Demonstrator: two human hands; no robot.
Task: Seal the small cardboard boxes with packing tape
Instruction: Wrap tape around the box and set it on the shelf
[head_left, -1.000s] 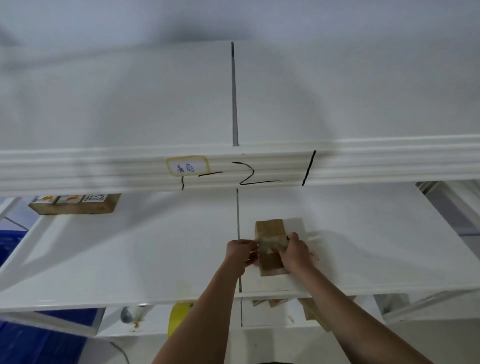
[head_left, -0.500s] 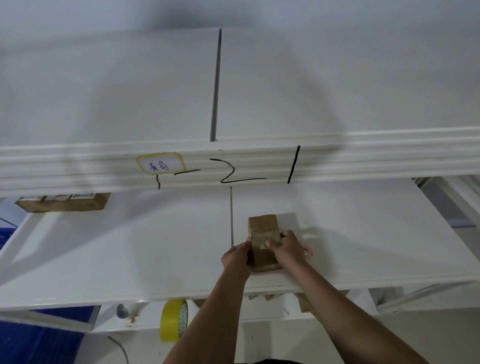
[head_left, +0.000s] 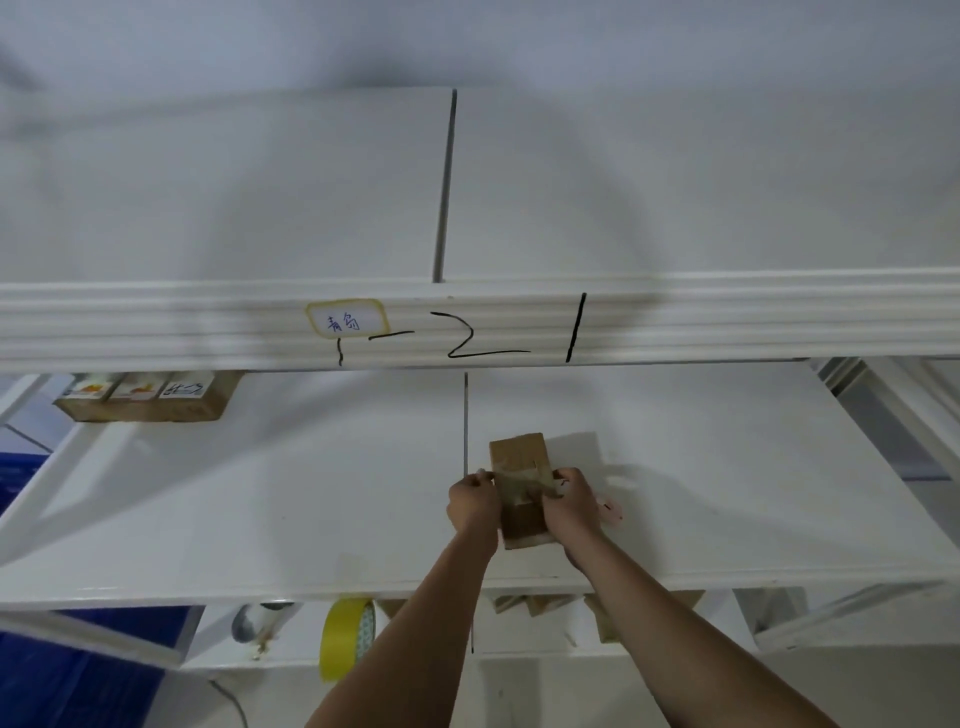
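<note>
Small cardboard box (head_left: 521, 488) lies flat on the white middle shelf (head_left: 260, 499), long axis running away from the camera, just right of the shelf's dark centre seam (head_left: 466, 421). A strip of clear packing tape (head_left: 519, 475) crosses the box top side to side, about midway along its length.

Left hand (head_left: 471, 501) sits against the box's left edge, fingers curled, pinching the tape end where it wraps over that side. Right hand (head_left: 571, 501) sits against the box's right side, fingers curled over the top edge and pressing on the tape; thumb side hidden, so how far it wraps round the box I cannot tell. Both forearms come up from below the shelf's front edge.

Right of the box, touching or just beside the right hand: a small pale scrap with red marks (head_left: 609, 509), too blurred to identify.

Far left of the box, at the back of the same shelf: a longer brown carton (head_left: 150, 404) with printed labels on top.

Above the box: front rail of the upper shelf (head_left: 727, 322), bearing a yellow-bordered label (head_left: 347, 318) with blue handwriting and black marker strokes.

Below the box, on the lower level: a yellow tape roll (head_left: 347, 638) standing on edge to the lower left, a grey cylindrical item (head_left: 254, 621) further left, and brown cardboard pieces (head_left: 524, 604) directly underneath.
</note>
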